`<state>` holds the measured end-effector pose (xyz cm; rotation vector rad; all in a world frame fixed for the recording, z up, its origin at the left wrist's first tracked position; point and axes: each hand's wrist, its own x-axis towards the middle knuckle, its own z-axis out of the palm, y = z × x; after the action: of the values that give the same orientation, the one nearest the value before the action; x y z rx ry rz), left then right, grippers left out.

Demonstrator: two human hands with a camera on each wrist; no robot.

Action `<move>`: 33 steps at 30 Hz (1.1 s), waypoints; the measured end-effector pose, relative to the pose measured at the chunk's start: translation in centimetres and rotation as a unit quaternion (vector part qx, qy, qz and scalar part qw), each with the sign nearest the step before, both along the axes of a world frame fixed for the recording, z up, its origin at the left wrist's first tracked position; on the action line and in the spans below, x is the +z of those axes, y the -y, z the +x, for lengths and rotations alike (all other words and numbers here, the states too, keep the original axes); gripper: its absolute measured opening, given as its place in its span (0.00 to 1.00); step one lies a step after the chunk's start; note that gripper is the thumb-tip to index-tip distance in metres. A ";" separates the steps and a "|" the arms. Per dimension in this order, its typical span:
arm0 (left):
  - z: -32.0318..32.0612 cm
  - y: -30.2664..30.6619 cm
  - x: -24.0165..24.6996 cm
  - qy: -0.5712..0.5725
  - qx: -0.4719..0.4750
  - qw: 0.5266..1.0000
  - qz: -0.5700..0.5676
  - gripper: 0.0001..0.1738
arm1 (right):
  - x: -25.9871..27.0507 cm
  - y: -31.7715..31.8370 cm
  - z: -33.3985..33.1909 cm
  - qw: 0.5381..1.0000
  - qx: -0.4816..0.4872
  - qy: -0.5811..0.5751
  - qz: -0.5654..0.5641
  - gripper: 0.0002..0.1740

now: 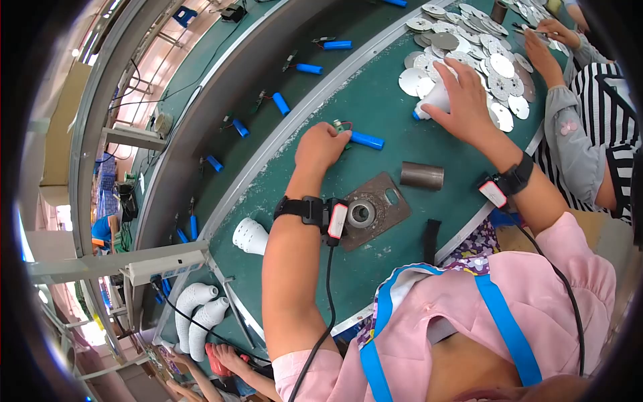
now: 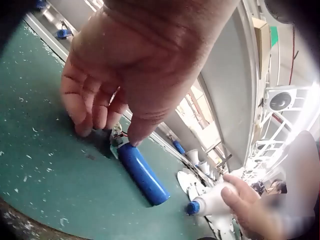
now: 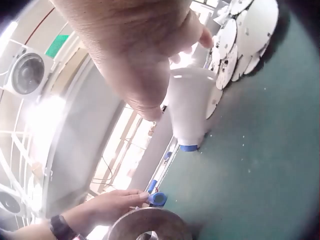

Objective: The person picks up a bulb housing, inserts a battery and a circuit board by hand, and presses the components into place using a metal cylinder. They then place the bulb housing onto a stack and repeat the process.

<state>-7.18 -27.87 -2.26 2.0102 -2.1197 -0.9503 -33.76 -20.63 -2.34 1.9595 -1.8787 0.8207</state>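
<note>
My left hand (image 1: 321,144) has thumb and fingertips at the small circuit board (image 2: 117,137) wired to a blue cylindrical cell (image 1: 368,140), pinching the board end. The cell (image 2: 144,175) lies on the green table, pointing away from the fingers. My right hand (image 1: 465,100) is spread around a white cone-shaped housing (image 1: 437,98) with a blue end, thumb at one side and fingers beyond the other. In the right wrist view the housing (image 3: 190,105) has its wide rim towards the palm and its blue end away; whether the fingers press on it is unclear.
White discs (image 1: 499,65) are heaped at the upper right, near another person's hands (image 1: 546,53). A metal plate with a ring (image 1: 362,213), a metal tube (image 1: 422,175) and a white housing (image 1: 250,236) lie nearer. Blue cells (image 1: 280,104) line the channel beyond the ledge.
</note>
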 end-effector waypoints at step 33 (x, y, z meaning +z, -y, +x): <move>6.0 -24.9 6.2 -0.442 0.172 0.864 -0.169 0.12 | 3.1 -10.8 14.6 0.426 0.565 0.525 0.474 0.10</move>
<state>-1.20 -2.98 3.97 1.3082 -1.2585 -1.0496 -19.13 -9.81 0.80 4.4032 -0.8222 1.9363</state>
